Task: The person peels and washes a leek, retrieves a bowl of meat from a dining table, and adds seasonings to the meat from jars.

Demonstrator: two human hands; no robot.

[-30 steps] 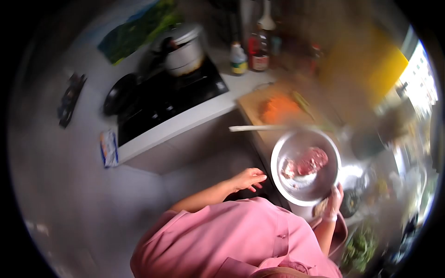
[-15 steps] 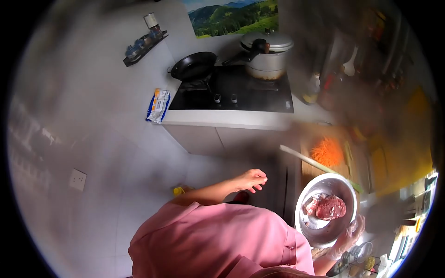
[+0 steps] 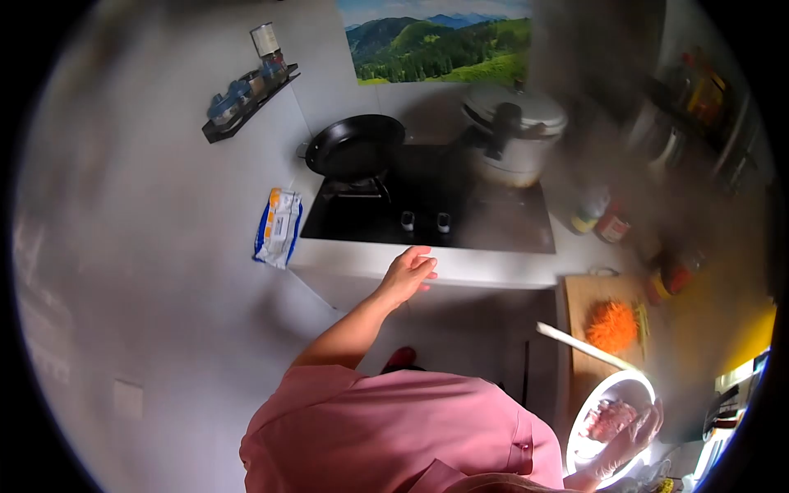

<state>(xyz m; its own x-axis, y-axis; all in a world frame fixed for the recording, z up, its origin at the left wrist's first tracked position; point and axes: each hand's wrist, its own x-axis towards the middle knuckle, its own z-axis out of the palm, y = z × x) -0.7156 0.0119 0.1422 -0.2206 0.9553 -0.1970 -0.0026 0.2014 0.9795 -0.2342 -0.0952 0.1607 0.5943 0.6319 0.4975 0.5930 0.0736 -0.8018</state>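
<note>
My bare left hand [image 3: 408, 275] is held out over the front edge of the counter, just short of the two knobs [image 3: 426, 222] of the black cooktop [image 3: 501, 222]. Its fingers are loosely bent and apart, with nothing in them. At the lower right, my right hand [image 3: 631, 437] wears a clear plastic glove. It lies across the right side of a metal bowl [image 3: 579, 419], fingers stretched towards the rim. Raw red meat [image 3: 608, 421] sits in the bowl beside that hand; glare hides whether they touch.
A black frying pan [image 3: 355, 148] and a lidded pressure cooker [image 3: 514, 144] stand on the cooktop. Shredded carrot [image 3: 611, 326] and a long pale-green stalk [image 3: 583, 345] lie on the cutting board [image 3: 583, 292]. A blue-and-white packet [image 3: 278, 228] is at the counter's left end; bottles [image 3: 590, 209] stand right.
My left hand has moved forward and up to the cooktop's front. My right hand has shifted from the bowl's outer side to over its inside. The view has tilted, so the bowl appears lower right.
</note>
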